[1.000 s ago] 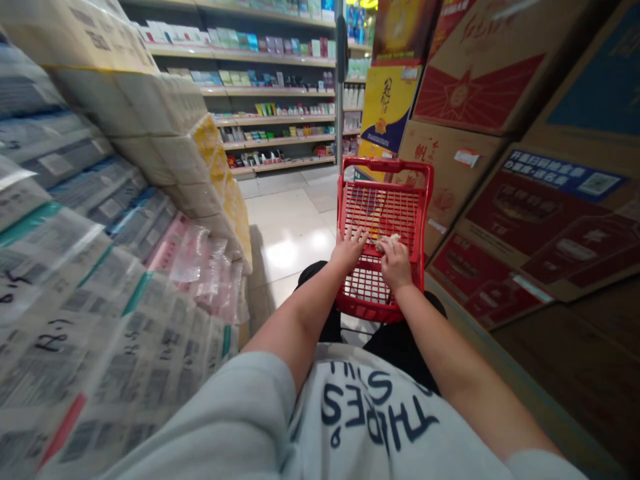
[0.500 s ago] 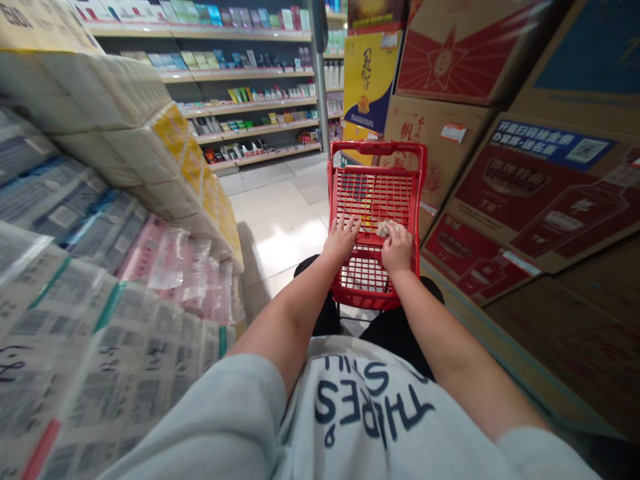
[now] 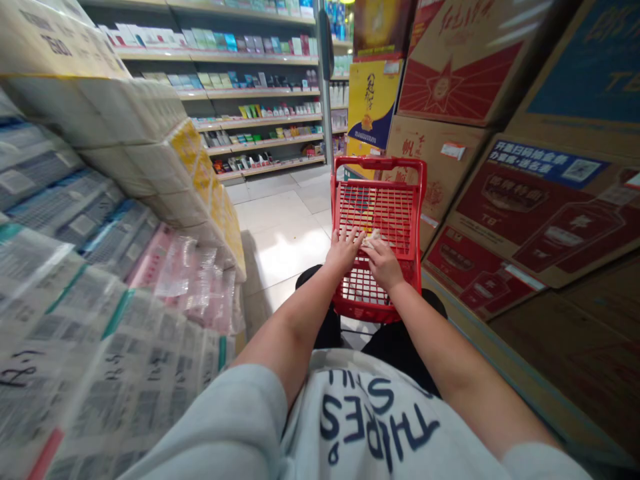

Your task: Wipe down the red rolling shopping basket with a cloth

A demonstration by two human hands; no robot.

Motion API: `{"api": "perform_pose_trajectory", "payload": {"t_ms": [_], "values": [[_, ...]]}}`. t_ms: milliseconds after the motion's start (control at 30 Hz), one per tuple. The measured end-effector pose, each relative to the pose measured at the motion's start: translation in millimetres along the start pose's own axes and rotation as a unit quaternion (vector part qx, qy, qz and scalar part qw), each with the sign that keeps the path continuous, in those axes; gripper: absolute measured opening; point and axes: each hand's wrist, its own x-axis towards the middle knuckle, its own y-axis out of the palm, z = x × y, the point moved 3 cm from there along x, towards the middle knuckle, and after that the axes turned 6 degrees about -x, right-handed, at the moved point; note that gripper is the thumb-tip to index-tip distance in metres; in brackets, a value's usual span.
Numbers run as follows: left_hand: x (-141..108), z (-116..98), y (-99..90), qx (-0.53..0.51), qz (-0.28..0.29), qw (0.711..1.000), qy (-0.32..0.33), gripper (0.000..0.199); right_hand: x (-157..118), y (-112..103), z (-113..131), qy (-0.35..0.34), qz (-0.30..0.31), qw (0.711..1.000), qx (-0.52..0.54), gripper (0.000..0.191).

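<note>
A red plastic shopping basket point(image 3: 377, 191) with a grid surface stands right in front of my legs, its red frame rising at the far end. My left hand point(image 3: 345, 250) lies on the left side of the grid, fingers spread. Close beside it, my right hand point(image 3: 385, 263) is closed on a crumpled whitish cloth point(image 3: 372, 237), pressed to the middle of the grid. The cloth is partly hidden under the fingers. Both hands are nearly touching.
Stacked cartons point(image 3: 545, 200) rise along the right. Plastic-wrapped packs point(image 3: 100, 333) and white-and-yellow bundles point(image 3: 145, 147) are piled at the left. A tiled floor point(image 3: 275, 220) leads to shelves point(image 3: 260, 123) of small goods behind.
My right hand has moved left across the grid with the cloth, closer to my left hand. The view has tilted up slightly, so the surroundings sit lower.
</note>
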Motion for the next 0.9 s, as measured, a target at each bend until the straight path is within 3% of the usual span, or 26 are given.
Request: {"api": "perform_pose_trajectory", "payload": {"t_ms": [100,133,233,300,433,600,733,767,900], "values": [[0.5,0.8,0.9,0.001,-0.003,1.000,0.001,0.069,4.1,-1.9,-6.1,0.113,-0.072,0.990,-0.034,0.040],[1.0,1.2,1.1,0.001,-0.004,1.000,0.001,0.068,5.1,-1.3,-5.2,0.119,-0.073,0.989,-0.038,0.041],[2.3,3.1,1.7,0.000,-0.006,1.000,0.001,0.065,7.6,5.0,6.0,0.019,0.000,1.000,-0.014,0.039],[2.7,4.2,2.3,-0.002,-0.009,1.000,0.004,0.064,8.9,6.1,7.7,0.006,0.019,1.000,-0.006,0.039],[3.1,5.7,4.3,-0.012,-0.012,1.000,0.012,0.067,18.6,-0.2,-11.1,0.150,-0.038,0.987,-0.038,0.043],[3.9,6.7,6.3,-0.014,-0.005,1.000,0.006,0.073,34.6,3.4,-11.6,0.017,0.078,0.997,0.012,0.041],[2.9,5.7,3.1,-0.019,-0.011,1.000,0.003,0.068,28.6,-7.8,-13.4,0.184,0.018,0.980,-0.072,0.042],[2.5,5.4,1.8,-0.019,-0.011,1.000,0.002,0.066,26.6,-9.7,-10.8,0.196,0.016,0.977,-0.087,0.045],[0.9,5.2,-3.5,-0.021,-0.007,1.000,-0.004,0.059,25.2,-5.5,1.6,0.074,0.085,0.993,-0.026,0.036]]}}
